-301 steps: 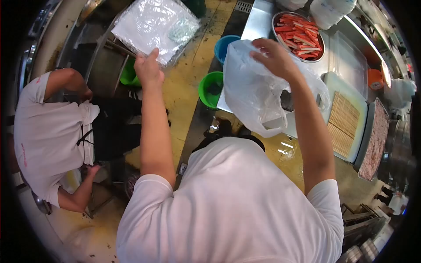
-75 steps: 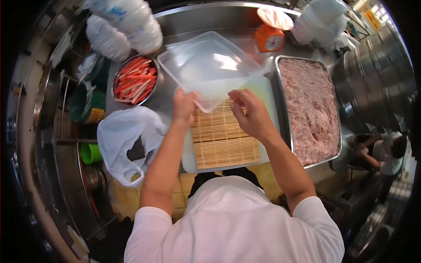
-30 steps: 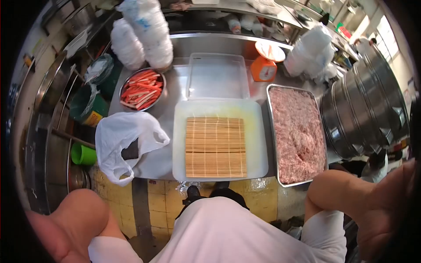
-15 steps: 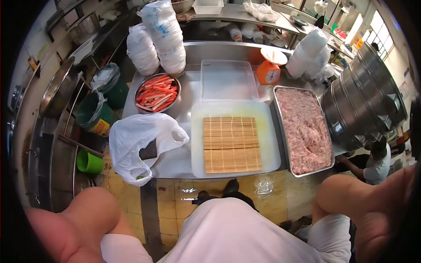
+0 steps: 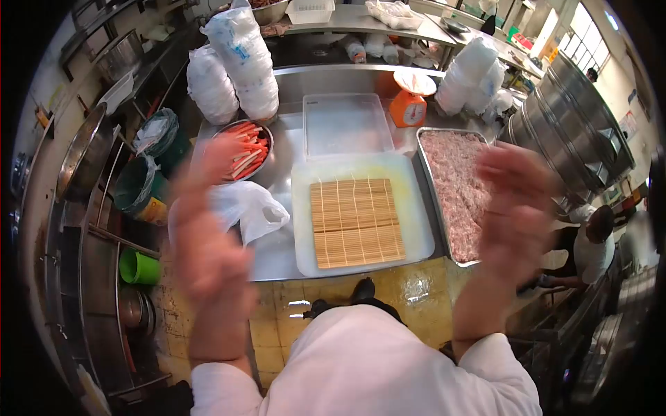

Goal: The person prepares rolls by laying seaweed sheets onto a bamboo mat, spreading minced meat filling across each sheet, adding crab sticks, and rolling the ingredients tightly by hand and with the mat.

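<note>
My left hand (image 5: 208,229) is raised over the left side of the steel table, blurred, with its fingers stretched out and nothing visible in it. It partly covers a white plastic bag (image 5: 260,215) and a steel bowl of red-and-white crab sticks (image 5: 251,152). Over the right side my right hand (image 5: 513,201), also smeared, has its fingers apart and appears to hold nothing. Behind it lies a metal tray of pinkish minced meat (image 5: 451,173). Between the hands, a bamboo rolling mat (image 5: 356,222) rests on a whitish cutting board (image 5: 420,222).
A clear plastic lid (image 5: 345,125) lies behind the board, beside an orange scale (image 5: 408,109). Wrapped white stacks (image 5: 250,66) stand at the back left, more wrapped stacks (image 5: 468,76) at the back right. Large steel pots (image 5: 569,125) and a crouching person (image 5: 595,243) are at right.
Both arms have come down from beside my head, bringing my hands forward over the table. The camera view has shifted slightly. The mat, board and tray have stayed in place.
</note>
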### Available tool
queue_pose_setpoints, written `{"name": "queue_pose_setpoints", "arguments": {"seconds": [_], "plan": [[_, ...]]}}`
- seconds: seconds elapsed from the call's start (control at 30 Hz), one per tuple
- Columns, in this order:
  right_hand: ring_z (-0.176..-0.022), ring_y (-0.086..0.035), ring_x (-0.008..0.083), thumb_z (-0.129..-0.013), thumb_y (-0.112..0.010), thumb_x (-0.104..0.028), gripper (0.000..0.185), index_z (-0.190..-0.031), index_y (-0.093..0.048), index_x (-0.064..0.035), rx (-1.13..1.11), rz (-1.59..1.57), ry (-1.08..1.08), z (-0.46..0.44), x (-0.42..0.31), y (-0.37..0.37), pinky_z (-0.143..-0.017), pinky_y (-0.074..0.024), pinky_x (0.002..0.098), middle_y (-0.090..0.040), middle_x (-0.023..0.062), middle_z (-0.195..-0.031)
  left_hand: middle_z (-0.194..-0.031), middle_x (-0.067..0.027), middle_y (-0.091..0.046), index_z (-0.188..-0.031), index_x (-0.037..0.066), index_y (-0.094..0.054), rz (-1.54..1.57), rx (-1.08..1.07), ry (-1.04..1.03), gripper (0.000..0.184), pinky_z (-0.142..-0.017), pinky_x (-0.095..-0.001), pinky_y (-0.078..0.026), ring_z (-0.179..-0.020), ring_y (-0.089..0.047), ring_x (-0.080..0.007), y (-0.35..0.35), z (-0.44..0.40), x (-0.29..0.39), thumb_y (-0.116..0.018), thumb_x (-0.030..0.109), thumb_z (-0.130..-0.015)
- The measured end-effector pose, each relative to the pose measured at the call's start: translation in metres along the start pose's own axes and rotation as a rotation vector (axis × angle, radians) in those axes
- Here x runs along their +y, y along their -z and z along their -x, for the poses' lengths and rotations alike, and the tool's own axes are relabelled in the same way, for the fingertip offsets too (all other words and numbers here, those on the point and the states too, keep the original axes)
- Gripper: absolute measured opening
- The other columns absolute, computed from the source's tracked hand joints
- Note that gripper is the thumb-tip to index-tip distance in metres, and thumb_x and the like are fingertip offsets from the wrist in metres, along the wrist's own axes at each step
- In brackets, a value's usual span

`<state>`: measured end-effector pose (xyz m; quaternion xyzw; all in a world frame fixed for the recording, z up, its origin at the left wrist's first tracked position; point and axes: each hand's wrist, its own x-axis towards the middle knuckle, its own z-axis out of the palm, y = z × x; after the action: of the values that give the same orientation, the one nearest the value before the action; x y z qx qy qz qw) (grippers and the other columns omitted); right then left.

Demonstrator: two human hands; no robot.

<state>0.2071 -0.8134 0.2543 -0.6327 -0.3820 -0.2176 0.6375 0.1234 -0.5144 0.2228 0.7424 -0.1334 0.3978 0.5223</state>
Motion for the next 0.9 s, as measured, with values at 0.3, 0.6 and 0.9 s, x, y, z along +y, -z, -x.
{"name": "queue_pose_setpoints", "arguments": {"seconds": [0.3, 0.6, 0.9], "plan": [[-0.158, -0.002, 0.0324, -0.109, -0.031, -0.047, 0.076, -0.162, -0.009, 0.0027, -0.332, -0.215, -0.317, 0.101, 0.110, -0.137, -0.126, 0.0003, 0.0404, -0.010, 0.0179, -0.170, -0.169, -0.0173, -0.016, -0.161, 0.000, -0.016, 0.759, 0.075, 0.520, 0.081, -0.127, -0.0429, -0.010, -0.157, -0.009, -0.0261, -0.152, 0.074, -0.112, -0.033, 0.057, -0.108], [-0.112, -0.066, 0.0394, -0.095, -0.065, -0.043, 0.057, -0.126, -0.062, 0.0049, -0.230, 0.294, -0.760, 0.058, 0.280, -0.078, -0.098, -0.0504, 0.0430, -0.067, 0.0276, -0.118, -0.124, -0.0188, -0.066, -0.140, -0.006, -0.052, 0.601, -0.426, 0.945, 0.058, -0.081, -0.0305, -0.057, -0.088, -0.070, -0.0189, -0.142, 0.108, -0.127, -0.045, 0.043, -0.109], [-0.116, -0.064, 0.0454, -0.090, -0.070, -0.039, 0.050, -0.112, -0.067, 0.0058, -0.301, 0.845, -1.029, -0.001, 0.456, 0.026, -0.098, -0.0506, 0.0492, -0.067, 0.0313, -0.119, -0.097, -0.0105, -0.073, -0.122, -0.002, -0.063, 0.293, -0.197, 1.197, 0.029, -0.065, -0.0245, -0.054, -0.070, -0.066, -0.0110, -0.130, 0.154, -0.143, -0.064, 0.019, -0.101]]}}
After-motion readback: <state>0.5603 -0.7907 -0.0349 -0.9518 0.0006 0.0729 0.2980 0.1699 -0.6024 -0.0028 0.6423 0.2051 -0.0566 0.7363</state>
